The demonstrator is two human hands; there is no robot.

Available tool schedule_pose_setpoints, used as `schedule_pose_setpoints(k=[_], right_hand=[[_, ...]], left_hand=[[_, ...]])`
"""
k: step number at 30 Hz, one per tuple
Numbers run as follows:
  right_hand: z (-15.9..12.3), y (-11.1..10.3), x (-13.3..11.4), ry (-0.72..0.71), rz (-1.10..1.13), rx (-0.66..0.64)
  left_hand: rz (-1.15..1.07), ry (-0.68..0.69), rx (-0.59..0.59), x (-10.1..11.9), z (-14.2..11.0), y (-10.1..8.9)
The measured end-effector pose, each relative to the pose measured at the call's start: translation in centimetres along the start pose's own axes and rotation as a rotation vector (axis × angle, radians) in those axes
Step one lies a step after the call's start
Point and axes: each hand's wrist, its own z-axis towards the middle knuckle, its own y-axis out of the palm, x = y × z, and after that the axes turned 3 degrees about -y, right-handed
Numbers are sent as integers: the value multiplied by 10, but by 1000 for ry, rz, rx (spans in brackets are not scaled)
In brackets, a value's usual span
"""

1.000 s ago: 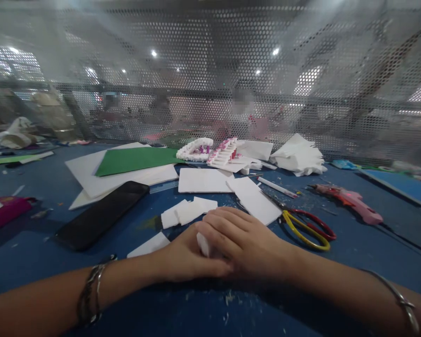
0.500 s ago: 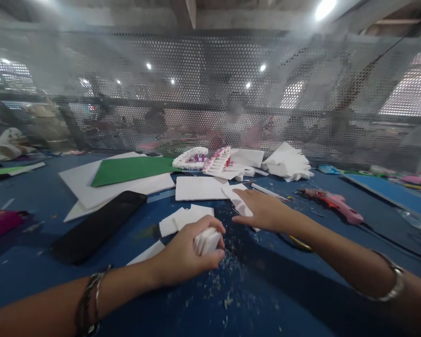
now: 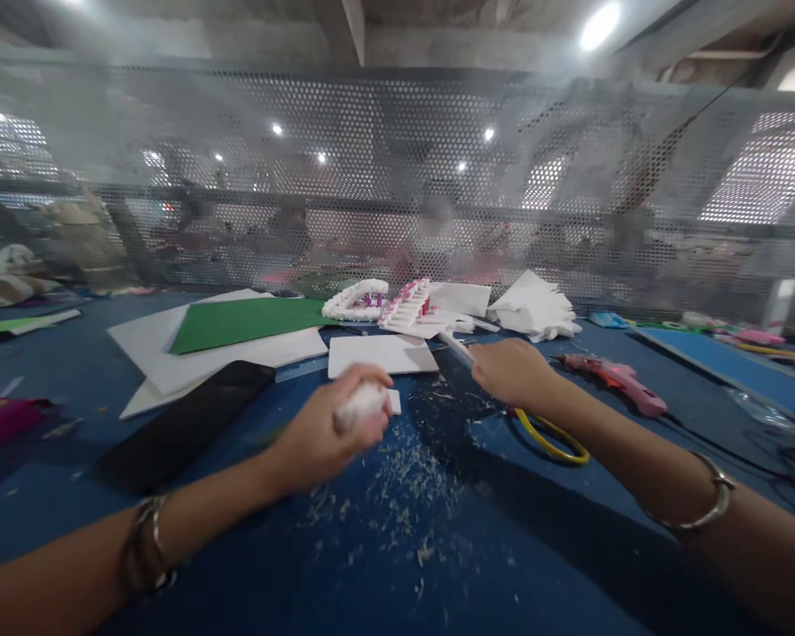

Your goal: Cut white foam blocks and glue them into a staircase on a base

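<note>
My left hand (image 3: 328, 433) is closed around a small bundle of white foam-like pieces (image 3: 359, 406), blurred by motion, above the table. Just beyond its fingers, the edge of a small white piece (image 3: 396, 402) shows. My right hand (image 3: 511, 375) is closed, and a thin white strip (image 3: 457, 347) sticks out from its fingers toward the back left. Whether this is a flat piece on edge or a stick, I cannot tell. Between and beyond the hands a white rectangular sheet (image 3: 384, 353) lies flat. Below my right wrist is a yellow loop-shaped handle (image 3: 551, 446).
White shavings (image 3: 417, 477) litter the blue table (image 3: 464, 583). At left lie a black case (image 3: 189, 424) and a green sheet (image 3: 252, 324). White and pink stepped models (image 3: 407, 305) stand behind. A pink glue gun (image 3: 619, 384) lies right, before a perforated screen (image 3: 371, 177).
My left hand has moved left and up with its bundle; the loose white pieces behind it are mostly gone from sight. My right hand has shifted right, and its spread fingers have closed on a white strip.
</note>
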Motion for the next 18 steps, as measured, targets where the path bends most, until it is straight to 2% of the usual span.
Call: schedule_pose_setpoints(k=[2,4,6,7,11,14,18], right_hand=[[-1,-3,-9,-53,20,59],[0,-2,-27,-161,68,90],[4,2,-48,-284,141,73],[7,5,-58,-331,177,59],[26,16,-78,-408,280,37],[35,19,-68,-357,320,71],[32,12,-49,-211,349,194]], left_hand=[[-219,-131,137,-6,9,-14],[-366,-186,303,-13,17,-26],[-517,-234,444,-20,24,-36],[-548,-251,475,-22,26,-40],[-590,-297,501,-25,28,-44],[-613,-312,504,-24,27,-41],[-656,-343,495,-22,26,-31]])
